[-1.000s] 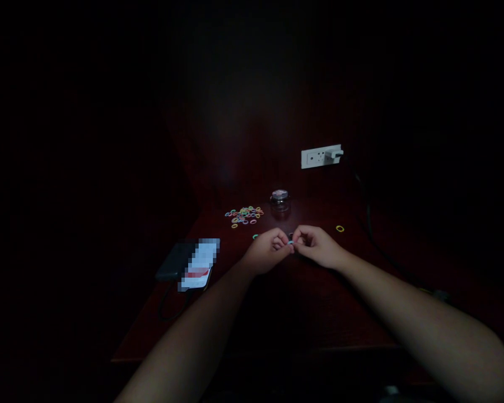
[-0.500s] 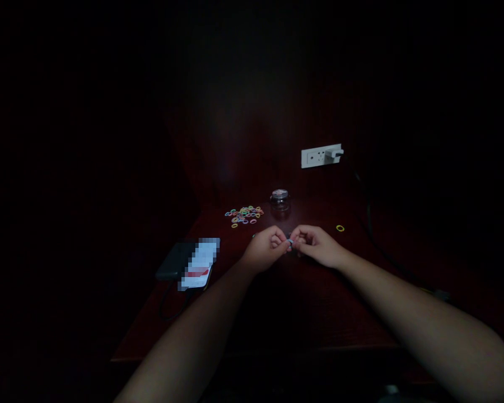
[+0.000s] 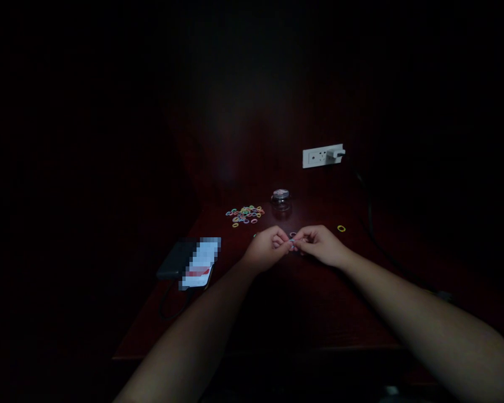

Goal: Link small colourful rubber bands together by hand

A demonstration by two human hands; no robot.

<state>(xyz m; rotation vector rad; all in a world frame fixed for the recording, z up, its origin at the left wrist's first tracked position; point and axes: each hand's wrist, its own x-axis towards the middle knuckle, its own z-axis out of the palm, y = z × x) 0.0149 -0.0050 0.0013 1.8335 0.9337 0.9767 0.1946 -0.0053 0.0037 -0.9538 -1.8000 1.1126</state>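
My left hand (image 3: 269,248) and my right hand (image 3: 318,244) meet over the middle of the dark red table (image 3: 311,330). Their fingertips pinch a small pale blue hair tie (image 3: 293,242) between them, mostly covered by the fingers. Just behind the fingertips lies a pinkish hair tie (image 3: 293,234). A green one peeks out beside my left hand, largely hidden. Beyond, to the left, several coloured hair ties (image 3: 246,213) are scattered in a loose pile. To the right of my right hand lies a yellow hair tie (image 3: 341,228).
A clear lidded jar (image 3: 281,204) stands behind my hands. At the left lie a lit phone (image 3: 201,263) and a dark flat box (image 3: 176,260) with a cable. A white wall socket (image 3: 319,157) holds a plug, whose cord runs down the right side.
The fingertips have shifted slightly on the pale blue hair tie, and the pinkish hair tie behind them now shows. The whole view has moved a little.
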